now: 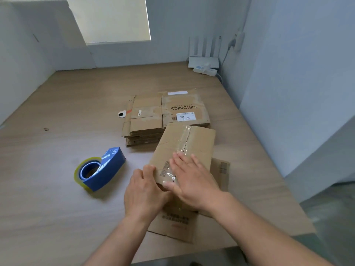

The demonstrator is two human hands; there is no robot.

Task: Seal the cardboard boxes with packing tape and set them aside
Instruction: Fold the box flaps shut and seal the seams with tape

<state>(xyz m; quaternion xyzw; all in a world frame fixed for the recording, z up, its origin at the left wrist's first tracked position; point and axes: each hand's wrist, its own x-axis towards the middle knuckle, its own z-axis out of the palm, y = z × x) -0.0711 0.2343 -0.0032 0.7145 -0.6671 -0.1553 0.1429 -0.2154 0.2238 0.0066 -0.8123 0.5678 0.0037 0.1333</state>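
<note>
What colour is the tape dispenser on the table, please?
The tape dispenser is blue, seen in the head view.

I see a pale wooden tabletop (73, 116) between blue-grey walls (292, 54), a bright window (115, 20) behind, a white router (203, 62) in the corner.

**Head view.** The single wide-angle camera sat at the person's head, above the near edge of the pale wood-grain tabletop (57, 208), and faced forward and down. The left hand (143, 194) and right hand (192, 181) extended up from the bottom edge and lay close beneath the lens, on the taped brown cardboard box (199, 143). The white antennaed router (203, 62) against the far grey wall (169, 47) lay well away, near the top of the frame.
</note>
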